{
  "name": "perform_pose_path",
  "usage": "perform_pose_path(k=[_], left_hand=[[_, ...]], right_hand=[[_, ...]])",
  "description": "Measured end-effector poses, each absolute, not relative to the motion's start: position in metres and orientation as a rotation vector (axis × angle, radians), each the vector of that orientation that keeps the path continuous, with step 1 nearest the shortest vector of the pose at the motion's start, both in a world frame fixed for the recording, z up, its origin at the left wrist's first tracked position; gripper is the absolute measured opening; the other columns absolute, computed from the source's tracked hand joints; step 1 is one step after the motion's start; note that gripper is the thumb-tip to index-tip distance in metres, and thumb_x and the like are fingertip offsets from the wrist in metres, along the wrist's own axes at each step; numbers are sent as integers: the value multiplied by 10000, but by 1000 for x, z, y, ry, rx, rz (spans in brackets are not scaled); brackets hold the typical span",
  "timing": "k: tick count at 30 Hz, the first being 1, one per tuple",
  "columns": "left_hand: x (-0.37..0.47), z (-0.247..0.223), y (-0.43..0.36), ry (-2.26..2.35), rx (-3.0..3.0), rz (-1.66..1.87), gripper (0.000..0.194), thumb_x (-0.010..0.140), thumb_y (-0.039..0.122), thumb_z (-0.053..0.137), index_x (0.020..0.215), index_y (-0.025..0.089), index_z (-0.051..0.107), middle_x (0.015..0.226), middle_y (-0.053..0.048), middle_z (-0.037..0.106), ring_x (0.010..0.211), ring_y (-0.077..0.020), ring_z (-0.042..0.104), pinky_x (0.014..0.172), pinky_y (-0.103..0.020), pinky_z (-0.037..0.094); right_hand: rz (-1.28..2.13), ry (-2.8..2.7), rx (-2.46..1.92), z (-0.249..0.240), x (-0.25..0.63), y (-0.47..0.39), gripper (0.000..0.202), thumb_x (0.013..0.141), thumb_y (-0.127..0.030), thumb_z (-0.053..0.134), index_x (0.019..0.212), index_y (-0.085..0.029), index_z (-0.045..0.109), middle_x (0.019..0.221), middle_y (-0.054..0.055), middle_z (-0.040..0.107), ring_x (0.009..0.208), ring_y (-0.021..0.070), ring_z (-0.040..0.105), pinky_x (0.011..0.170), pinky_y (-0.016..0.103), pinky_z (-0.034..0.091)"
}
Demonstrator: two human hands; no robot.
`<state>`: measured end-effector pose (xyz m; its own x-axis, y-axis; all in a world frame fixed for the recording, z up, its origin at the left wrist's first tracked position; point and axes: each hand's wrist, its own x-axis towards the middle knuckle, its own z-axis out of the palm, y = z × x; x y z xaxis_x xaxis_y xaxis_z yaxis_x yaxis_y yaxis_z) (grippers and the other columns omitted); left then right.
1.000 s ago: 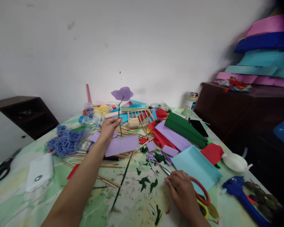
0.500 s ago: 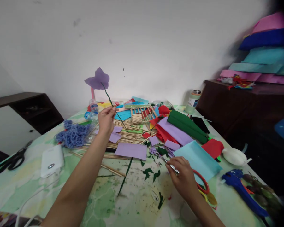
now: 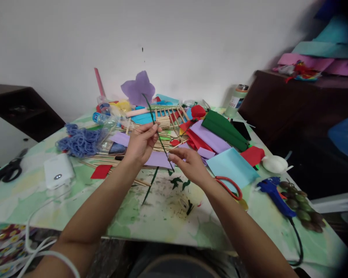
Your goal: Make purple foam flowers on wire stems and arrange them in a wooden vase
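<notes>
A purple paper flower (image 3: pixel 139 89) on a thin green stem (image 3: pixel 164 148) stands tilted above the table, its stem pinched in the fingers of my left hand (image 3: pixel 143 141). My right hand (image 3: pixel 188 164) is beside the lower end of the stem, with its fingers curled near it; whether they grip it is too small to tell. Below the hands lie a purple paper sheet (image 3: pixel 159 159) and dark green scraps (image 3: pixel 176 181). Red-handled scissors (image 3: pixel 230 186) rest by the right forearm.
Blue yarn (image 3: pixel 79 142), a white power bank (image 3: pixel 58 172) and black scissors (image 3: pixel 13 170) lie left. Wooden sticks and a small stick frame (image 3: pixel 164 121) are behind. On the right are light blue paper (image 3: pixel 232 166), a blue glue gun (image 3: pixel 278 197) and grapes (image 3: pixel 300 208).
My right hand has let go of the silver tool and moved up and left to the stem. My left hand and the flower have shifted right. A red paper piece now shows at the left.
</notes>
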<state>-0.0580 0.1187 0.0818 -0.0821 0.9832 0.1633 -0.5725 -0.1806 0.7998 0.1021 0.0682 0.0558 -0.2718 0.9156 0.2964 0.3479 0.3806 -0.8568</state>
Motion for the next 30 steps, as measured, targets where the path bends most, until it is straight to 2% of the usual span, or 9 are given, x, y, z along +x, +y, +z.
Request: perform_pose_path(k=[4,10,16,19,22,26,29,30], left_hand=[[-42,80,113,679,859,1564,76,676,88,714,743,105,682,790,-20,648,631,-25,589,503,-76,438],[-32,71,104,664,893,1534,86,689,121,717,760,126,669,763,-5,645,639,-34,585,516,-101,435],[-31,62,95,672,1001,1500,145,719,155,697,861,131,681,730,-6,649,615,-41,563,557,-129,434],[-34,62,96,702,1031,1562,144,772,216,657,891,138,675,698,-1,639,599,-41,553,567,-135,426],[-38,60,99,748,1042,1592,112,755,224,678,826,138,668,649,9,617,567,-43,539,546,-140,416],[-55,54,104,791,1021,1623,69,721,174,700,757,135,656,665,8,617,551,-41,534,501,-136,398],[-71,51,109,803,967,1643,12,757,130,651,758,130,663,647,14,607,513,-28,511,490,-126,401],[-76,50,109,799,952,1646,47,777,123,624,771,129,670,622,18,596,499,-27,501,497,-128,412]], right_hand=[[920,-1711,-1095,56,102,68,87,789,-138,587,799,-157,672,665,-6,671,632,136,631,611,243,470],[828,-1659,-1223,43,105,60,120,780,-242,633,852,-153,671,657,11,677,612,154,630,602,266,462],[902,-1635,-1223,34,105,49,73,759,-142,589,741,-156,658,590,-18,643,555,127,606,557,228,444],[929,-1646,-1240,32,104,45,68,751,-143,596,742,-155,663,598,-14,647,563,134,613,550,227,443],[923,-1720,-1211,26,111,46,94,787,-183,587,795,-160,678,634,-6,666,608,141,624,583,233,453],[693,-1894,-1332,5,140,53,138,830,-192,555,827,-182,692,728,14,689,705,169,629,655,269,448],[535,-2015,-1437,-8,164,52,121,817,-175,575,827,-193,695,822,36,691,773,193,616,696,300,440],[525,-2036,-1442,-9,168,49,113,822,-194,581,835,-195,693,832,39,685,788,196,609,709,306,439]])
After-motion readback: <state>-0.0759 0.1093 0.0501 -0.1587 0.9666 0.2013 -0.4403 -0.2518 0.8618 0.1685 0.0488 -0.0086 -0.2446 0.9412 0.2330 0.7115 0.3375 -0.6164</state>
